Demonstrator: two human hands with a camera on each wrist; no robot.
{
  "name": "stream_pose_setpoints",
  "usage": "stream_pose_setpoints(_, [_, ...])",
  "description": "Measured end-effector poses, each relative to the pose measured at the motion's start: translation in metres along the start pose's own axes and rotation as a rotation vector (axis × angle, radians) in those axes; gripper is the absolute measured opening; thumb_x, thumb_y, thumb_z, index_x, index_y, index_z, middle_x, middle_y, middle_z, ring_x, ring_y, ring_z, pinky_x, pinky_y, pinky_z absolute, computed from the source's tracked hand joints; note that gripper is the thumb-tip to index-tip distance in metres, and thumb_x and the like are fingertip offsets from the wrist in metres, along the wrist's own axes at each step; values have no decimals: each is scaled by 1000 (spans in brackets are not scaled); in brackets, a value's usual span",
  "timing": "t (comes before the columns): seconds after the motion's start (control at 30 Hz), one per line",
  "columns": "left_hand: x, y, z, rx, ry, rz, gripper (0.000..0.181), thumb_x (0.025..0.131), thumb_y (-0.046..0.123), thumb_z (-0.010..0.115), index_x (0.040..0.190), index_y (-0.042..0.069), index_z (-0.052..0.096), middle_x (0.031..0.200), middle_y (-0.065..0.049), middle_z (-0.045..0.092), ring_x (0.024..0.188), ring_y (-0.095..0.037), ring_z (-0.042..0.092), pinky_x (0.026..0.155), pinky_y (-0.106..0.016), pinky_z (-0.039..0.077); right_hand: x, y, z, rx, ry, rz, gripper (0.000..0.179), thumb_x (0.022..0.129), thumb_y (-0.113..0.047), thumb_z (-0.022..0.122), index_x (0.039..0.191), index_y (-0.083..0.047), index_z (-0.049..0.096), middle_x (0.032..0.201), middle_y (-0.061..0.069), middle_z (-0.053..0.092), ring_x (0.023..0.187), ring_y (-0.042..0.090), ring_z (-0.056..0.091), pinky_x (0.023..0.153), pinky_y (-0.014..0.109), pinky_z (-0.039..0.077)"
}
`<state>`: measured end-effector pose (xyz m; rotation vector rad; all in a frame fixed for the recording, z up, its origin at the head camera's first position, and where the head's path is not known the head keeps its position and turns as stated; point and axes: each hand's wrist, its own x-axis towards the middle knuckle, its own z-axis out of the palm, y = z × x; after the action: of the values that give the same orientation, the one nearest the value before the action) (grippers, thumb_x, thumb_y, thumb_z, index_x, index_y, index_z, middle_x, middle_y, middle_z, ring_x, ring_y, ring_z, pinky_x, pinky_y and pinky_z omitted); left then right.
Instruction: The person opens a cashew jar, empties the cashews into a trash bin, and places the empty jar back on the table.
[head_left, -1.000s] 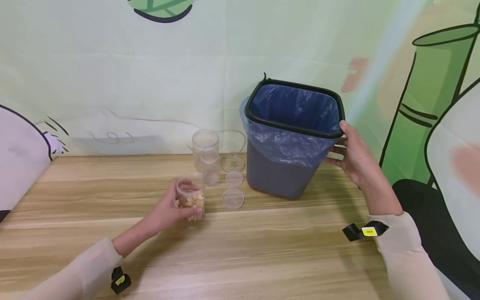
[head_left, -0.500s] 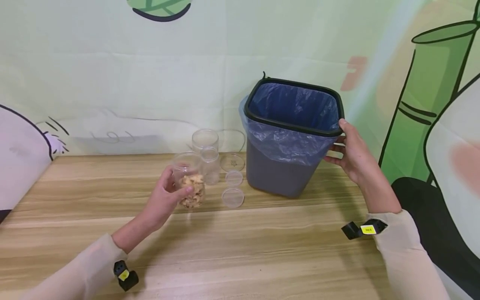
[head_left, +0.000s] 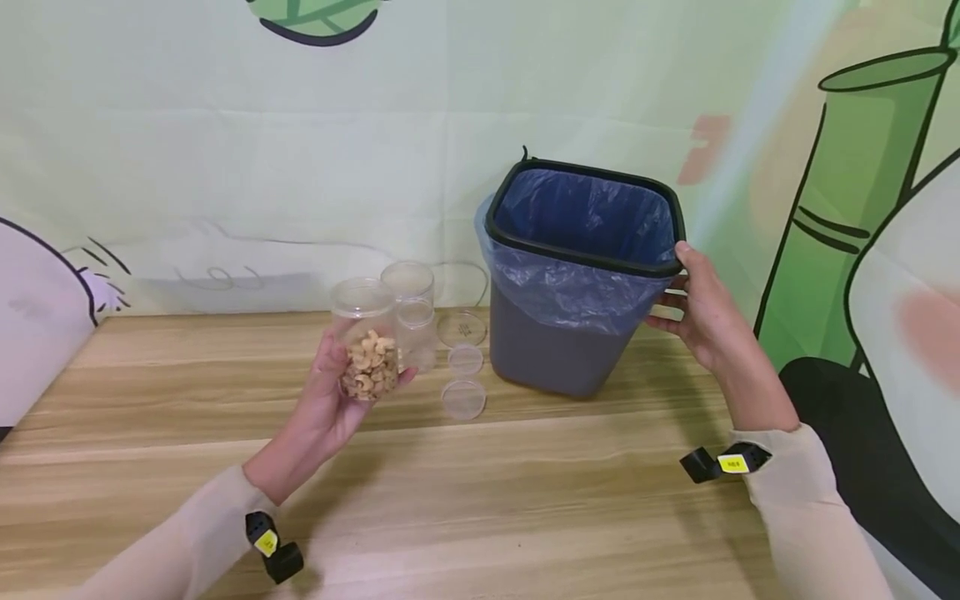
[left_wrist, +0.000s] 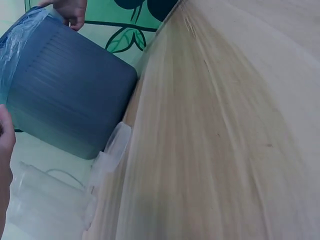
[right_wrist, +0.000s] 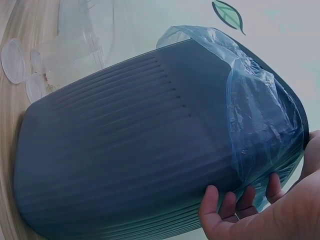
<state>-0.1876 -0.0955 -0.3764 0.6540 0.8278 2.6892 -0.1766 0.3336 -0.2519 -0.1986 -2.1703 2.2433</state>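
Observation:
In the head view my left hand [head_left: 326, 412] holds a clear plastic jar [head_left: 363, 310] with its mouth uncovered. Cashews [head_left: 369, 367] fill roughly its lower half, and the jar is raised above the wooden table. My right hand [head_left: 705, 312] grips the near right corner of a grey-blue trash bin [head_left: 558, 354], thumb on the black rim and fingers below it. A blue plastic bag [right_wrist: 260, 110] lines the bin and folds over its edge. In the right wrist view the curled fingers [right_wrist: 212, 205] lie against the bin's side and bag.
Behind the cashew jar stand a wide clear jar [head_left: 408, 275] and a narrower clear jar [head_left: 416, 342]. Between them and the bin lie a large clear lid [head_left: 461, 329], a small lid [head_left: 465, 360] and a medium lid [head_left: 463, 400]. A printed cloth backdrop [head_left: 225, 167] hangs along the table's back.
My left hand has lifted the cashew jar up and slightly left, turning so its palm comes under and behind the jar. The right hand keeps its grip on the bin, which stays in place.

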Motion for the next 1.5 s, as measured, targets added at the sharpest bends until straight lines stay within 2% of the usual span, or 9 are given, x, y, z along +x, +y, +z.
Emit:
stream_pose_setpoints(0.13, [4, -3, 6, 28, 40, -1, 53, 100, 26, 63, 150, 24, 45, 135, -10, 48, 121, -25, 55, 97, -48, 54, -1, 1, 0, -2, 6, -8, 34, 102, -61, 41, 119, -31, 42, 113, 5, 41, 100, 20, 49, 81, 33, 54])
stream_pose_setpoints(0.27, [11, -2, 10, 118, 65, 16, 52, 99, 26, 65, 148, 20, 47, 133, -8, 50, 117, -22, 56, 88, -41, 59, -2, 1, -1, 5, 9, -13, 36, 102, -61, 42, 121, -30, 44, 114, 5, 42, 101, 21, 50, 80, 32, 54])
stream_pose_setpoints(0.43, [22, 6, 18, 170, 83, 83, 51, 95, 26, 72, 142, 17, 54, 132, -7, 51, 111, -20, 57, 82, -35, 60, -1, 2, 0, 9, 2, -8, 37, 102, -61, 42, 122, -29, 45, 115, 5, 43, 102, 21, 51, 80, 32, 55])
stream_pose_setpoints(0.6, [30, 15, 29, 208, 124, 136, 39, 96, 20, 71, 134, 16, 61, 130, -9, 51, 103, -20, 60, 78, -33, 61, 0, 1, -1, 7, 12, -3, 36, 102, -61, 41, 120, -30, 45, 114, 5, 42, 100, 21, 51, 79, 32, 55])
stream_pose_setpoints(0.77, [38, 19, 40, 254, 207, 131, 37, 98, 13, 69, 133, 17, 62, 130, -10, 50, 95, -19, 61, 73, -31, 60, 0, 1, -1, 5, 17, -2, 35, 102, -61, 42, 121, -31, 44, 113, 5, 42, 101, 21, 51, 80, 33, 55])
stream_pose_setpoints(0.87, [44, 19, 48, 280, 231, 125, 36, 98, 9, 68, 133, 16, 62, 128, -11, 51, 93, -18, 61, 71, -31, 60, 0, 1, -1, 4, 17, 1, 34, 102, -61, 42, 120, -31, 44, 113, 5, 42, 101, 21, 51, 80, 33, 55])
stream_pose_setpoints(1.27, [78, 13, 83, 374, 213, 136, 45, 91, 2, 74, 133, 13, 64, 129, -11, 55, 107, -20, 59, 79, -25, 58, 0, 1, 0, -10, 18, 3, 34, 103, -61, 40, 119, -31, 43, 113, 5, 42, 100, 21, 52, 82, 34, 54])
stream_pose_setpoints(1.5, [94, 15, 95, 414, 210, 117, 47, 91, 2, 74, 136, 9, 62, 126, -14, 55, 99, -20, 62, 71, -26, 60, -1, 1, 0, 5, 31, 10, 34, 102, -60, 43, 119, -31, 43, 113, 5, 42, 100, 21, 52, 81, 33, 55])
